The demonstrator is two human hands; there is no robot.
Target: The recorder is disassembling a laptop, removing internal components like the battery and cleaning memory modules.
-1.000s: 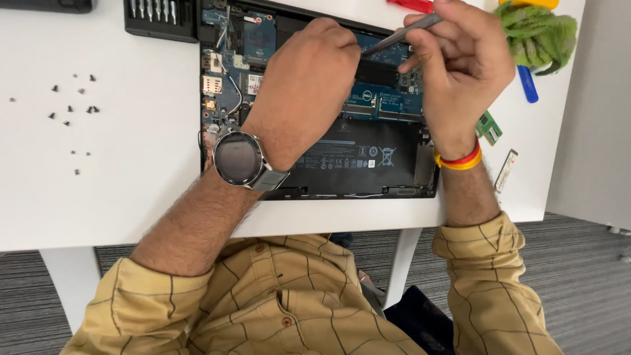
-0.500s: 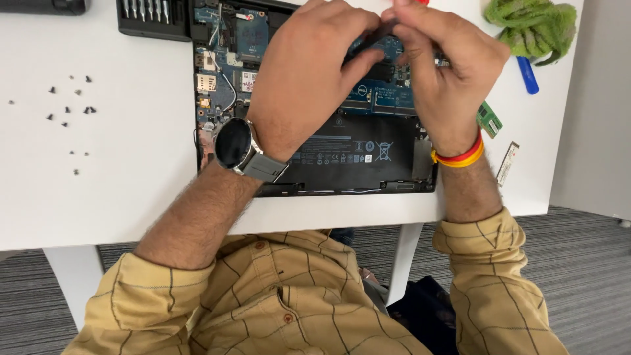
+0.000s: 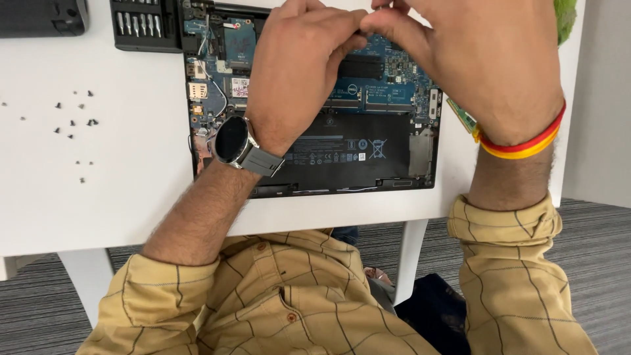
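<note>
We work over an opened laptop that lies bottom-up on the white table, its cover off so the blue circuit board and the flat black battery show. Both our hands meet above the far part of the board. Our left hand, with a wristwatch on the wrist, has its fingers curled and pinched toward a small dark thing at the fingertips; our right hand, wearing a red and yellow wristband, closes its finger and thumb on the same spot. What exactly sits between them we cannot tell, since the fingers cover it.

We judge the board stiff but fragile, best touched at its edges, and any small part there light and easy to drop. Loose tiny screws lie well apart to the left, and a case of screwdriver bits sits just beside the laptop's far left corner.
</note>
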